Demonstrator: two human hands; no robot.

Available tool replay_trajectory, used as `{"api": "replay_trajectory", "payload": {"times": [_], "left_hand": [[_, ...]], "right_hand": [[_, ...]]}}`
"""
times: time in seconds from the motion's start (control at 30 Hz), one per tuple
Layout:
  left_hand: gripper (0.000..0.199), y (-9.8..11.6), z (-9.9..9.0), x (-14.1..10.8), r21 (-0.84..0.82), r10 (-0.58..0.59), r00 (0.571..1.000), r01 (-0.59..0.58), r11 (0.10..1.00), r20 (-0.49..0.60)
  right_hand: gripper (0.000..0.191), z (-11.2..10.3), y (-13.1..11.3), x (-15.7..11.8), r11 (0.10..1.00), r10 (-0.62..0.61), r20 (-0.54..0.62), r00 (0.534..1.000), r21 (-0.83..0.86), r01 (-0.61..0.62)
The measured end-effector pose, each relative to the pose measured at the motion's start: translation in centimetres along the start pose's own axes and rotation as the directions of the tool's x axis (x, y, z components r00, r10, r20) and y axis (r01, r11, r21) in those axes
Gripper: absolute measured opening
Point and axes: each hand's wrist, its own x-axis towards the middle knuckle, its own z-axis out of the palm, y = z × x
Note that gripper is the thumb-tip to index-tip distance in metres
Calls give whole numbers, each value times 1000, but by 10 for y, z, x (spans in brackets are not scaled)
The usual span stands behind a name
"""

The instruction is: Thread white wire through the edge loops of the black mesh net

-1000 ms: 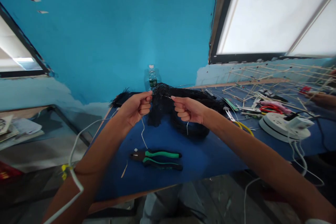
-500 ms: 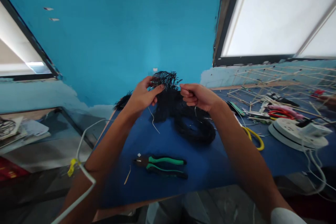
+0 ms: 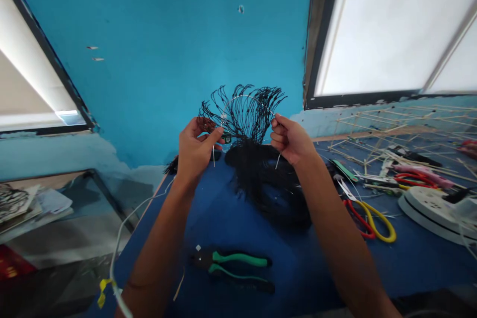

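Note:
A thin pale wire (image 3: 244, 95) arches between my hands, with black netting (image 3: 248, 114) strung along it. My left hand (image 3: 197, 146) pinches the wire's left part between thumb and fingers, and some mesh lies against those fingers. At the other side my right hand (image 3: 292, 138) is closed round the wire, whose end pokes out below the fist. The rest of the net hangs down into a dark heap (image 3: 286, 203) on the blue table (image 3: 231, 226). Green-handled pliers (image 3: 238, 261) lie nearer to me, below both hands.
Right of my arm are scissors with red and yellow handles (image 3: 376, 221), a white round cable reel (image 3: 428, 213) and a frame of thin sticks (image 3: 402, 124). A white cable (image 3: 117, 253) with a yellow tie runs along the left. Behind stands a blue wall (image 3: 186, 35).
My hands have moved apart and the wire now bows upward between them. The netting, bunched before, is spread along the arch. The view has tilted up, so the table sits lower.

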Motion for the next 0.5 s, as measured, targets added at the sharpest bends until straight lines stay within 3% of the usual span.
{"api": "replay_trajectory", "payload": {"times": [0.17,0.23,0.37,0.5], "left_hand": [[35,11,-3,-2,261,34,999,-42,964,35],[38,16,-8,-2,228,16,999,-25,973,44],[26,22,-19,2,45,-49,998,48,998,29],[34,28,-27,3,-25,-74,996,73,997,-42]], "right_hand": [[36,6,-1,-5,998,-18,-23,1000,57,19],[37,7,-3,-7,995,9,-3,1000,98,-9],[38,7,-5,-8,980,113,36,993,161,-117],[39,4,-6,-6,961,195,83,977,185,-207]]}}
